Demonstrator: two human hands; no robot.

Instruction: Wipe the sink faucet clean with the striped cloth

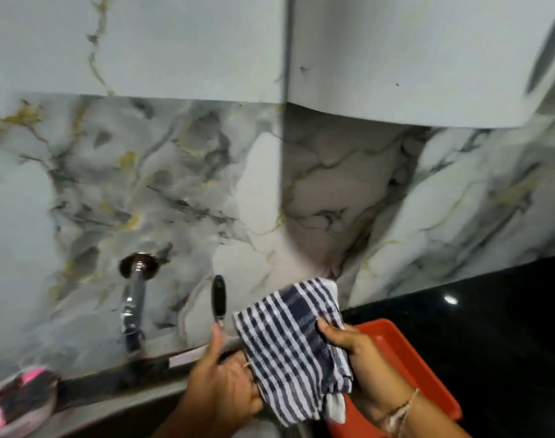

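Observation:
A blue-and-white striped cloth point(293, 349) hangs folded between both of my hands, low in the middle of the head view. My left hand point(225, 384) pinches its lower left edge, and my right hand point(361, 361) grips its right side with the thumb on top. The chrome faucet point(134, 298) sticks out of the marble wall to the left of the cloth, apart from it, its round flange against the tiles. The sink itself is mostly out of view below.
A black-handled utensil point(219, 298) stands upright just behind my left thumb. A red tray point(405, 355) lies on the black countertop point(491, 343) under my right hand. A pink and grey object point(17, 396) sits at the lower left. Pale cabinets point(396, 58) hang overhead.

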